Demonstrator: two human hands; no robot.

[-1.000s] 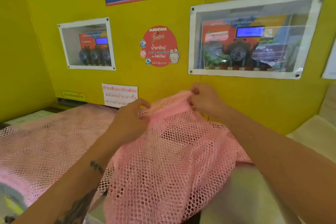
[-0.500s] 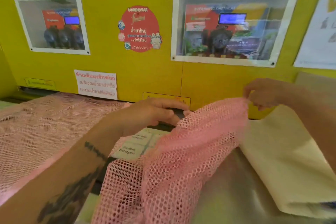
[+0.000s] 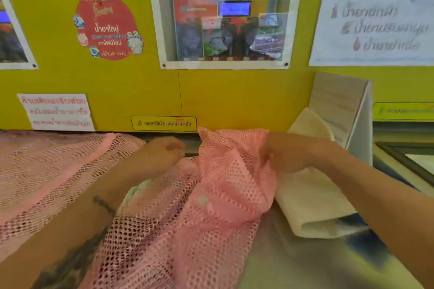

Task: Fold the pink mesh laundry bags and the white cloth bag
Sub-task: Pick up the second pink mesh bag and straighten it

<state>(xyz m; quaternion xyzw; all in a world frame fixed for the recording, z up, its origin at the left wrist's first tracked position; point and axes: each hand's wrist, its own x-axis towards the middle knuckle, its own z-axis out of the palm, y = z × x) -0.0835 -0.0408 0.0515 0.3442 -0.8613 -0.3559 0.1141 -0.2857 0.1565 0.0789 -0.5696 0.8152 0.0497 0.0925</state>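
While both hands bunch the pink mesh bag (image 3: 218, 195), the white cloth bag (image 3: 312, 202) touches its right edge.

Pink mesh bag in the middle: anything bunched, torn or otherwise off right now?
The pink mesh bag is bunched and rumpled, not flat, gathered where the right hand grips it. No tear shows. The left hand is blurred.

You face a yellow wall (image 3: 234, 96) with a red round sticker (image 3: 106, 26), a white-framed window (image 3: 224, 15) showing a dispenser with a blue screen (image 3: 234, 8), a white Thai poster (image 3: 375, 14), a white notice (image 3: 56, 111), and a folded card stand (image 3: 340, 105).
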